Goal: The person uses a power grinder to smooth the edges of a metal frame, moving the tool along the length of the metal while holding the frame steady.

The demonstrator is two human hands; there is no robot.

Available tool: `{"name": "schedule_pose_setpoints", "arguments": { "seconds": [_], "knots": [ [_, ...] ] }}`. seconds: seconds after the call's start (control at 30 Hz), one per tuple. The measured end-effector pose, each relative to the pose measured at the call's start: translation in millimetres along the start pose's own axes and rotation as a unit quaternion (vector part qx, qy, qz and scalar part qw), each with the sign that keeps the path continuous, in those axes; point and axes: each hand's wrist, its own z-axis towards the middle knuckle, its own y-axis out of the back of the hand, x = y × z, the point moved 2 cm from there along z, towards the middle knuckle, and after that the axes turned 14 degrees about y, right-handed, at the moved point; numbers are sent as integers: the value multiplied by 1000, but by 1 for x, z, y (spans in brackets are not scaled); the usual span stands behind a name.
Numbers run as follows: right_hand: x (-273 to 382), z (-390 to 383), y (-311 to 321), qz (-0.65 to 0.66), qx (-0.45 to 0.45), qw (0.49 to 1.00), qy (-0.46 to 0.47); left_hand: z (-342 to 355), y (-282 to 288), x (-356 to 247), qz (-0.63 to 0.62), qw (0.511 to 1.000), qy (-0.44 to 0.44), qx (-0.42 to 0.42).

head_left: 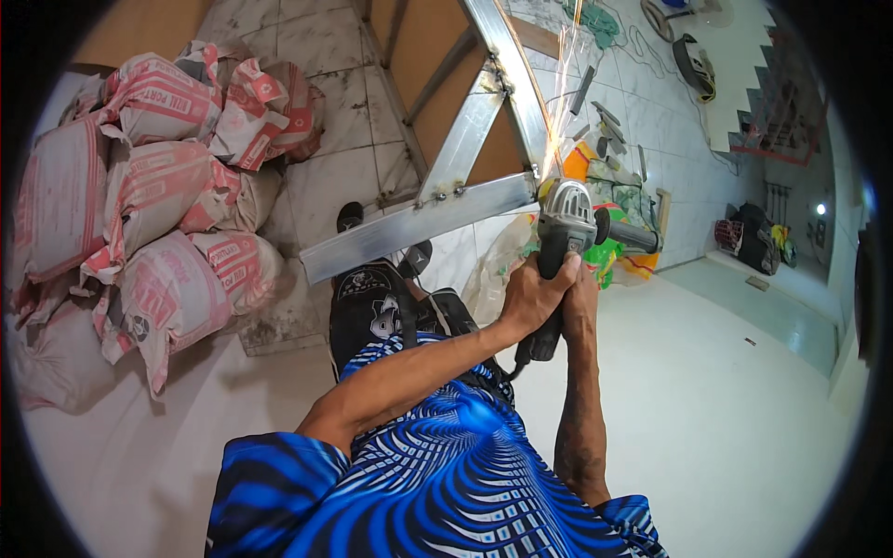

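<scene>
Both of my hands are closed round the black body of an angle grinder (568, 212), whose grey head points away from me. My left hand (535, 299) wraps it from the left, and my right hand (580, 296) grips it from the right. The grinder's head meets the right end of a metal frame (419, 226) made of welded square tubes. Bright sparks (562, 102) stream from that contact toward the far side. The grinding disc itself is mostly hidden by the guard and glare. A side handle (635, 236) sticks out to the right, with neither hand on it.
Torn, filled sacks (167, 186) are piled at the left. Brown panels (428, 56) stand behind the frame. Plastic bags (605, 186) and metal offcuts (609, 126) lie beyond the grinder. A fan (659, 17), cables and a backpack (758, 237) are farther right. My foot (350, 216) is beside the frame.
</scene>
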Motion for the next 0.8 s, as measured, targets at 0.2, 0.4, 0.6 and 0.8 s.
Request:
{"name": "schedule_pose_setpoints", "arguments": {
  "seconds": [0.2, 0.4, 0.6, 0.8],
  "knots": [
    [4, -1, -1, -6, -4, 1000, 7, 8, -1, 7, 7, 1000, 2, 12],
    [6, -4, 0, 7, 1, 1000, -3, 2, 2, 3, 2, 1000, 19, 25],
    [-4, -3, 3, 5, -2, 1000, 15, 0, -1, 4, -5, 1000, 18, 20],
    [-4, 0, 6, -7, 23, 999, 25, 1, -5, 12, -42, 999, -19, 18]
  ]
}}
